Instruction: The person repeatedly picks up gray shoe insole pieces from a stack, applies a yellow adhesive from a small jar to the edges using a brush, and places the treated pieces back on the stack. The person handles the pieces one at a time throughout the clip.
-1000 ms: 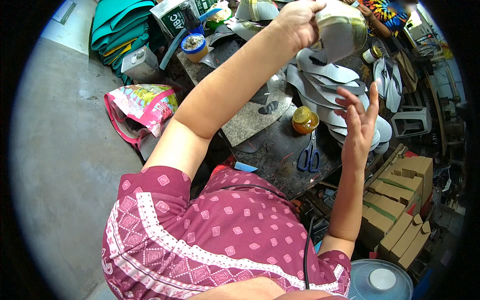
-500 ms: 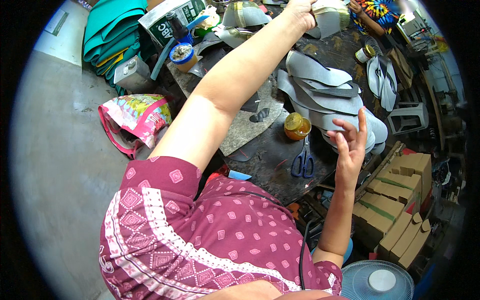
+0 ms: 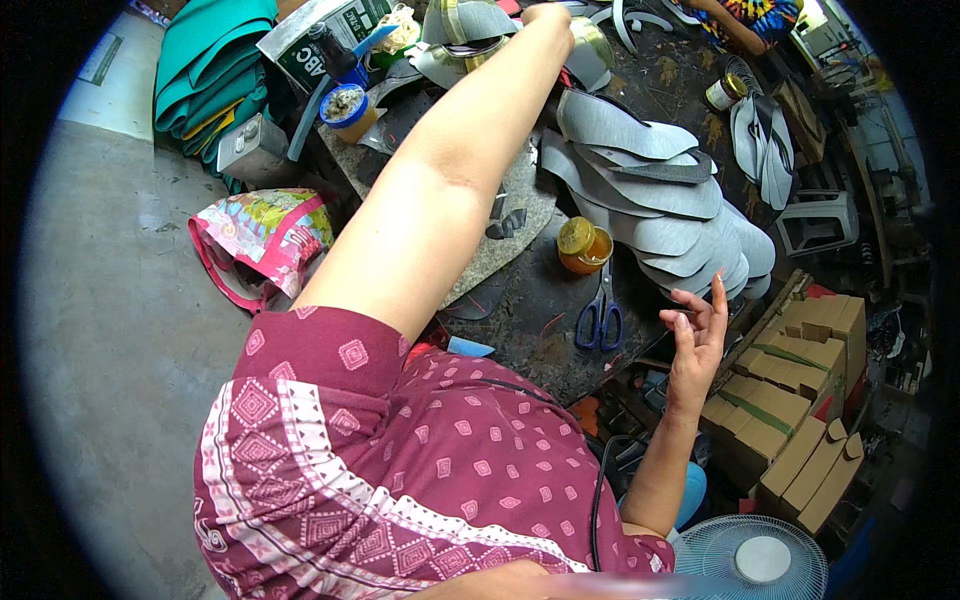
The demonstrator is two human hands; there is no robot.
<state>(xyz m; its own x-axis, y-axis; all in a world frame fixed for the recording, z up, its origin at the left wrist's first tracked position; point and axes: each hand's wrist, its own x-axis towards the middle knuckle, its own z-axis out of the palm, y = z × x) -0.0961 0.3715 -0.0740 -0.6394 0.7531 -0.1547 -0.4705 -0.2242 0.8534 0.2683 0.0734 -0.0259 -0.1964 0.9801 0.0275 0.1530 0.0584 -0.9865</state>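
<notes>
A stack of brown cardboard boxes [image 3: 800,400], some banded with green tape, is sitting at the near right, below the bench edge. A pink, floral-printed plastic bag [image 3: 262,240] is lying on the floor at the left. At the far left of the bench, a white printed carton [image 3: 325,35] with dark lettering is lying tilted. A small tin with a pale label [image 3: 722,92] is standing at the far right.
</notes>
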